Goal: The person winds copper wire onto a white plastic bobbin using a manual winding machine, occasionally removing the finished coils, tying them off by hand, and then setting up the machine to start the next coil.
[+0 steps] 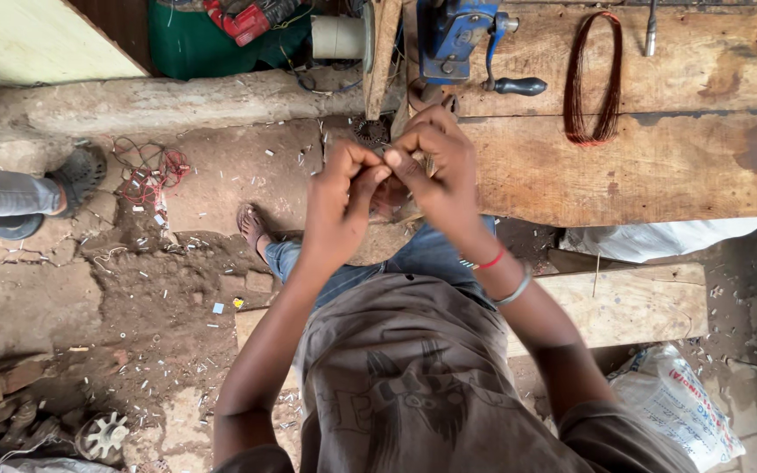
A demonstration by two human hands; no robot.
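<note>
The left hand [341,188] and the right hand [435,158] meet in front of the person, fingers curled in and fingertips pinched together on a small piece [385,156] between them; it is too small and too covered to tell what it is. Both hands hover just off the near edge of the wooden bench [659,166], above the person's knees. The right wrist carries a red band [489,260] and a metal bangle [515,289].

On the bench, beyond the right hand, stands a blue hand-cranked machine [453,35] with a black handle [519,86]. Further right lies a coil of reddish copper wire [593,79], well apart from the hands. A tangle of red wire [146,171] lies on the dirt floor to the left, near another person's sandalled foot [76,180]. A white sack [676,407] sits at lower right.
</note>
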